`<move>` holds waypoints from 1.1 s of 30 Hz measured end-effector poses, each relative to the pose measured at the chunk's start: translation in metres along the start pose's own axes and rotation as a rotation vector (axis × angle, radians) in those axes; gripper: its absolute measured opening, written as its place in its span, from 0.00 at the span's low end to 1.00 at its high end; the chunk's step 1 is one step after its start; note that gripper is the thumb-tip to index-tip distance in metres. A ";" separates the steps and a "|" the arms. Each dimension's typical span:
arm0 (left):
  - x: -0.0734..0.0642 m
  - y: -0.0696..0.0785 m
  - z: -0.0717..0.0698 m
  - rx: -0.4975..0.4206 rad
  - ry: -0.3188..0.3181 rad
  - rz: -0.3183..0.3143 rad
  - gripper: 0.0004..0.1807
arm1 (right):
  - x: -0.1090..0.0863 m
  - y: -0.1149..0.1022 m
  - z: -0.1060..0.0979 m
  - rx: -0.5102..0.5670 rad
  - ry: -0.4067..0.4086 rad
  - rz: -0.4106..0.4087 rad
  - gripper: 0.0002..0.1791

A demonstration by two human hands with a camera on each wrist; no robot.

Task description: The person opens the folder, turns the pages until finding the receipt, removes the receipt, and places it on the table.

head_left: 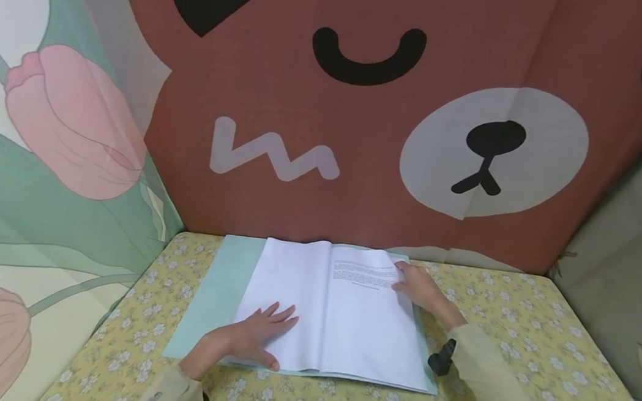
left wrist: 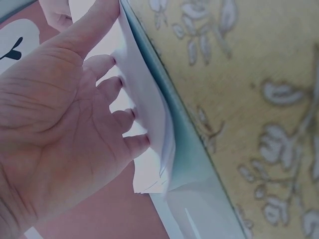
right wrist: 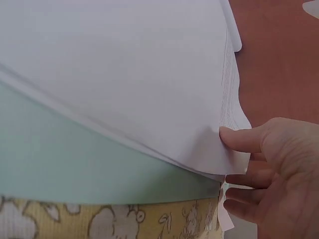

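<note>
A booklet with a pale green cover [head_left: 207,298] lies spread on the table. Its left page [head_left: 289,272] is blank, while the right page [head_left: 370,332] carries a short block of printed text near the top. My left hand [head_left: 252,337] rests with fingers spread on the lower part of the left page; the left wrist view shows its fingertips [left wrist: 137,144] against the white sheets. At the upper right corner, my right hand [head_left: 420,287] pinches the page. In the right wrist view its thumb [right wrist: 241,139] lies on top, with the other fingers at and below the paper's edge.
A yellow flowered cloth [head_left: 510,353] covers the table. Close behind the booklet stands a reddish-brown backdrop [head_left: 276,204] with a bear's face. Flower-printed fabric [head_left: 77,118] hangs at the left, and another panel [head_left: 628,231] closes the right side.
</note>
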State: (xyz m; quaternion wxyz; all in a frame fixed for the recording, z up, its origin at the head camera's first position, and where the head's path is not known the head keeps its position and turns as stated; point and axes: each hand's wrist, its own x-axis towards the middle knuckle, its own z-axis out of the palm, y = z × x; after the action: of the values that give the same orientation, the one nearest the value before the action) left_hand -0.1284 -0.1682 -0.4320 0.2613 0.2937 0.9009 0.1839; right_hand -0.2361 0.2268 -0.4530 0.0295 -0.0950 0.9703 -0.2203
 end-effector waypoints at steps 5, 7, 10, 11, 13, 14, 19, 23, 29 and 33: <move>0.000 -0.001 0.000 0.004 0.004 0.002 0.56 | -0.001 -0.007 -0.003 0.064 0.047 0.066 0.29; 0.000 -0.001 0.000 0.008 0.007 0.003 0.56 | 0.000 -0.009 -0.004 0.107 0.094 0.057 0.27; -0.001 -0.001 0.000 0.007 0.009 0.005 0.56 | 0.000 -0.011 -0.007 0.176 0.196 0.005 0.22; -0.001 -0.001 0.000 0.004 0.010 0.005 0.56 | 0.000 -0.012 -0.008 0.203 0.234 -0.014 0.21; -0.001 -0.001 0.000 0.001 0.011 0.009 0.56 | -0.001 -0.013 -0.010 0.252 0.310 -0.042 0.19; -0.001 -0.001 0.000 0.001 0.011 0.012 0.56 | -0.001 -0.015 -0.012 0.276 0.339 -0.049 0.19; -0.001 0.000 -0.001 0.003 0.012 0.019 0.56 | -0.003 -0.024 -0.019 0.392 0.405 -0.003 0.15; -0.002 0.003 -0.003 -0.011 0.014 0.010 0.55 | -0.004 -0.031 -0.023 0.469 0.411 0.069 0.13; -0.002 0.005 -0.002 -0.002 0.017 0.012 0.55 | -0.006 -0.045 -0.030 0.671 0.362 0.142 0.18; -0.003 0.006 -0.002 -0.003 0.021 0.013 0.55 | -0.004 -0.053 -0.034 0.770 0.282 0.169 0.20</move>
State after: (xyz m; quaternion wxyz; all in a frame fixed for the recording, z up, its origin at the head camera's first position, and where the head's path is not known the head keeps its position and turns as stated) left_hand -0.1252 -0.1658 -0.4270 0.2510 0.2971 0.9014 0.1902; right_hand -0.2260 0.1949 -0.3990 -0.0521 0.0338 0.8160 -0.5747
